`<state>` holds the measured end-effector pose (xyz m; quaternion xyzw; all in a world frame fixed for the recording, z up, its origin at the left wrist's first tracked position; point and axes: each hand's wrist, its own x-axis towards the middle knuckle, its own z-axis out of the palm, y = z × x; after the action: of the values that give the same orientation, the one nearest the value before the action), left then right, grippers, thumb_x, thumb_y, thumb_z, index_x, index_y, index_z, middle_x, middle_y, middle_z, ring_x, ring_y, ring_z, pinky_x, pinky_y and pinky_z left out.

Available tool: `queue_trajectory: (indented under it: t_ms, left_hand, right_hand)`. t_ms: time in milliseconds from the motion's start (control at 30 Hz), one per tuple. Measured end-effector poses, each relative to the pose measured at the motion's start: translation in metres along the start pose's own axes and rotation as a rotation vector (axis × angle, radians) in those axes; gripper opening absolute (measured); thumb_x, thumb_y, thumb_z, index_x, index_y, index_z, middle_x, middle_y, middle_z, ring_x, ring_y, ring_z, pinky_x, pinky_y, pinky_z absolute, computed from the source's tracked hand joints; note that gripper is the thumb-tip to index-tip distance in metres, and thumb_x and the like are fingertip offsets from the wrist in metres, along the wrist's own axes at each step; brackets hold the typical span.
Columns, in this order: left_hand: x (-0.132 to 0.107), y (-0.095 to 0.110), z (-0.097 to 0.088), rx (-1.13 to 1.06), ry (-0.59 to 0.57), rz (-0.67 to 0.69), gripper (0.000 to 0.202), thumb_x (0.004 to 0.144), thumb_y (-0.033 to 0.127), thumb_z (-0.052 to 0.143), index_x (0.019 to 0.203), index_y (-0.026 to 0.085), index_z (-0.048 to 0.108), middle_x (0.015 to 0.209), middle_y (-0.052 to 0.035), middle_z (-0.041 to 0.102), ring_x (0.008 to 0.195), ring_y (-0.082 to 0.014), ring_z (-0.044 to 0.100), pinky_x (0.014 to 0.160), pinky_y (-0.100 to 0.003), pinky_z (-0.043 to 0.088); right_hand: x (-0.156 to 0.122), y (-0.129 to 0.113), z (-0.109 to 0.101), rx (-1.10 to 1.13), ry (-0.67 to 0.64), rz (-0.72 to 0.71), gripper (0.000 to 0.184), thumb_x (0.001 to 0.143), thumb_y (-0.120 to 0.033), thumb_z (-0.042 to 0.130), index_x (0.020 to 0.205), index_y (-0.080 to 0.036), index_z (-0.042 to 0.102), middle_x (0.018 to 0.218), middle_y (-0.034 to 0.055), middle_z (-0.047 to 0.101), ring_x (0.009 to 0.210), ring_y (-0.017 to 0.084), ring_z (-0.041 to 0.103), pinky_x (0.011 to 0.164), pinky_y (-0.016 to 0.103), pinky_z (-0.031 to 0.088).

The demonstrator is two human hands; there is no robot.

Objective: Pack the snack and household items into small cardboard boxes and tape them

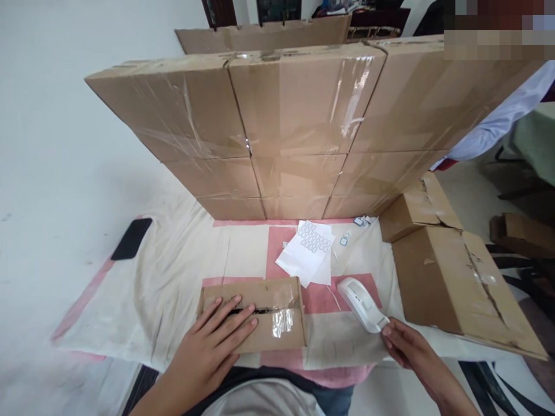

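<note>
A small taped cardboard box (277,312) lies on a white and pink cloth (173,277) in front of me. My left hand (217,335) rests flat on the box's top, fingers stretched out. My right hand (407,346) touches the near end of a white handheld device (362,303) lying on the cloth, its fingertips pinched at the device's tip. Beyond the box lies a white sheet of small blue-edged labels (312,245).
A wall of taped cardboard boxes (295,127) stands at the back. Two larger boxes (442,277) sit to the right. A black phone (131,238) lies at the cloth's left edge. Loose labels (353,228) lie near the sheet.
</note>
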<state>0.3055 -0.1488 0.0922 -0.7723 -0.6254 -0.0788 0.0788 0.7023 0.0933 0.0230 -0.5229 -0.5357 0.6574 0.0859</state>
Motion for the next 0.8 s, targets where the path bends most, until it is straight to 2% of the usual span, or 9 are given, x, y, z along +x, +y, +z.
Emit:
queue_trajectory:
  t_ms: [133,200,300,400,500,600,633,733,800]
  left_hand:
    - [0.003,-0.001,-0.003,0.065,-0.049,0.051,0.062,0.089,0.013,0.057,0.150,0.026,0.053,0.157,0.0014,0.052,0.156,-0.0255,0.031,0.133,-0.046,0.010]
    - [0.006,-0.001,-0.004,0.043,-0.026,0.032,0.061,0.090,0.013,0.056,0.149,0.026,0.054,0.156,0.0013,0.054,0.155,-0.0245,0.032,0.133,-0.046,0.011]
    - [0.010,0.003,-0.007,-0.041,0.000,-0.024,0.054,0.094,0.017,0.055,0.147,0.026,0.056,0.153,0.0010,0.058,0.154,-0.0229,0.035,0.132,-0.044,0.013]
    - [0.011,0.012,-0.017,-0.117,0.013,-0.063,0.047,0.095,0.024,0.059,0.142,0.027,0.059,0.152,-0.0013,0.059,0.154,-0.0258,0.035,0.131,-0.048,0.016]
    - [0.013,0.025,-0.031,-0.213,0.119,-0.080,0.040,0.092,0.022,0.065,0.132,0.027,0.065,0.140,-0.0048,0.068,0.146,-0.0274,0.046,0.126,-0.051,0.024]
    - [0.018,0.043,-0.045,-0.374,0.288,-0.097,0.023,0.094,0.019,0.063,0.116,0.023,0.068,0.106,-0.0033,0.077,0.110,-0.0207,0.067,0.117,-0.048,0.033]
    - [0.019,0.049,-0.049,-0.442,0.325,-0.112,0.018,0.098,0.026,0.061,0.114,0.022,0.067,0.097,-0.0029,0.076,0.097,-0.0183,0.068,0.111,-0.045,0.038]
    - [0.021,0.062,-0.054,-0.610,0.383,-0.184,0.042,0.100,0.055,0.055,0.117,0.018,0.063,0.089,-0.0041,0.070,0.080,-0.0159,0.063,0.086,-0.037,0.046]
    - [0.019,0.066,-0.054,-0.640,0.425,-0.231,0.035,0.098,0.050,0.063,0.113,0.018,0.063,0.087,-0.0028,0.068,0.077,-0.0145,0.061,0.076,-0.033,0.044]
  right_hand:
    - [0.009,0.001,0.007,-0.146,0.100,-0.042,0.059,0.072,-0.078,0.066,0.069,-0.022,0.048,0.058,-0.0046,0.035,0.052,0.011,0.028,0.048,0.025,0.022]
    - [0.007,0.003,0.009,-0.158,0.141,-0.053,0.055,0.073,-0.074,0.066,0.068,-0.022,0.047,0.060,-0.0042,0.035,0.053,0.011,0.029,0.048,0.025,0.022]
    - [-0.015,0.000,0.008,-0.188,0.131,-0.021,0.052,0.077,-0.069,0.066,0.065,-0.022,0.046,0.058,-0.0045,0.034,0.051,0.011,0.030,0.047,0.025,0.025]
    - [-0.053,-0.020,0.016,-0.274,0.071,-0.074,0.040,0.080,-0.061,0.069,0.076,-0.023,0.060,0.061,-0.0011,0.050,0.053,0.015,0.046,0.048,0.025,0.039]
    - [-0.085,-0.055,0.052,-0.328,-0.039,-0.237,0.030,0.089,-0.051,0.067,0.103,-0.025,0.066,0.069,0.0017,0.063,0.063,0.018,0.061,0.059,0.025,0.052]
    - [-0.097,-0.087,0.110,-0.335,-0.256,-0.430,0.020,0.100,-0.038,0.055,0.112,-0.025,0.064,0.070,-0.0004,0.064,0.062,0.015,0.060,0.058,0.021,0.049]
    - [-0.098,-0.094,0.129,-0.344,-0.328,-0.488,0.018,0.102,-0.034,0.052,0.111,-0.025,0.064,0.070,-0.0011,0.064,0.061,0.014,0.058,0.057,0.021,0.046]
    - [-0.096,-0.108,0.172,-0.381,-0.470,-0.606,0.017,0.102,-0.026,0.049,0.109,-0.024,0.064,0.070,-0.0028,0.064,0.058,0.012,0.054,0.055,0.021,0.039]
    - [-0.095,-0.112,0.186,-0.391,-0.508,-0.646,0.017,0.102,-0.023,0.049,0.109,-0.023,0.064,0.073,-0.0029,0.065,0.060,0.011,0.055,0.056,0.021,0.038]
